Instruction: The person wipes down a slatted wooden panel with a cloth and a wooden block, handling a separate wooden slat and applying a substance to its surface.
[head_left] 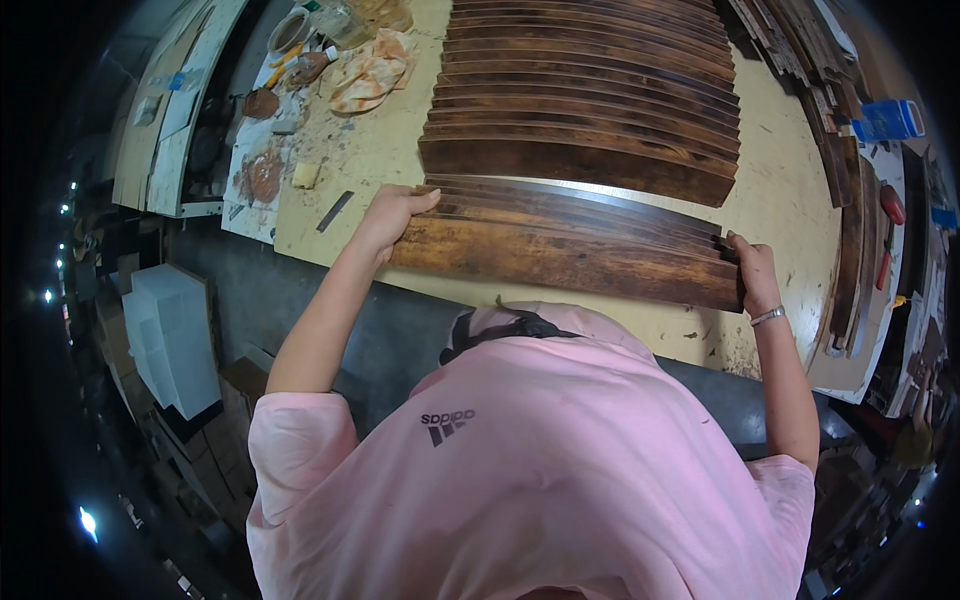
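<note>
Several dark brown stained wooden boards [560, 255] stand together on edge near the front of the table, spanning from one hand to the other. My left hand [392, 218] grips the left end of this bundle, thumb over the top and fingers partly hidden behind the end. At the right end my right hand [755, 268] clasps the same boards, its thumb at the upper edge. Just beyond the bundle, a long row of similar boards [580, 165] runs away toward the far side, with a narrow strip of light table between.
The pale table [790, 190] has a stained rag [372, 72], a yellow sponge [306, 175] and a thin dark strip [335, 211] at left. On the right lie long wooden strips [850, 230], a red-handled tool [888, 225] and a blue container [890, 120]. White foam [172, 335] stands lower left.
</note>
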